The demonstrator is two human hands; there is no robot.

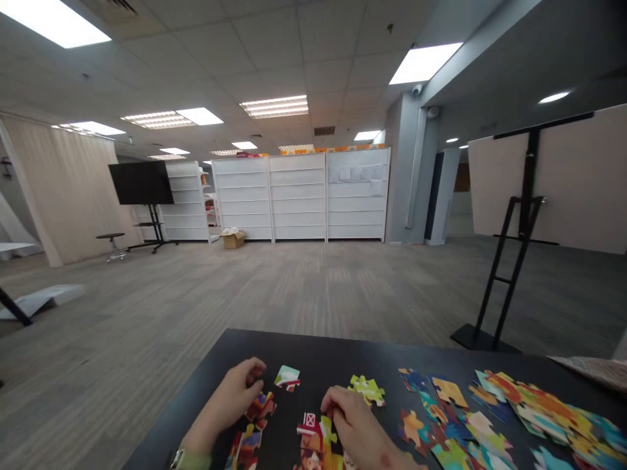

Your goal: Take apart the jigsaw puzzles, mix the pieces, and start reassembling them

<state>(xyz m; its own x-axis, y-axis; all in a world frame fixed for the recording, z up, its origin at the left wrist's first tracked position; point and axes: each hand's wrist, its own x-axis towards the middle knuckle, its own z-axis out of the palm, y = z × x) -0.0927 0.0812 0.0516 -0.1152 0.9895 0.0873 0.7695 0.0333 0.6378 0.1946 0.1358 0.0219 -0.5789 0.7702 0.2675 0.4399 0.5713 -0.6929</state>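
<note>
Two bare hands work at a dark table (pixel 313 356) covered with jigsaw pieces, seen from above and behind the hands. The left hand (pixel 230 397) rests near the middle of the table's front edge, its fingers (pixel 252 372) curled inward, with nothing visible between them. A watch (pixel 176 459) circles that wrist. The right hand (pixel 350 418) bends over a small cluster of pieces, its fingers (pixel 333 405) pressed down at a red barn piece (pixel 309 432). Whether they grip a piece, I cannot tell.

The pieces are bright, with red, blue, yellow and green patches. Some lie close together below the hands, including a group (pixel 243 448) by the left wrist, but the picture cannot confirm which are interlocked. A pale green piece (pixel 287 377) and a lime piece (pixel 367 390) lie apart above the hands. Many more stay loose to the right, in a scattered spread (pixel 441 411) and an overlapping heap (pixel 553 410). No finished picture shows.

A beige cloth (pixel 588 369) lies at the table's far right corner. Beyond the table, a black easel (pixel 519 261) stands on the carpet (pixel 245 294), and white shelves (pixel 298 196) line the far wall.
</note>
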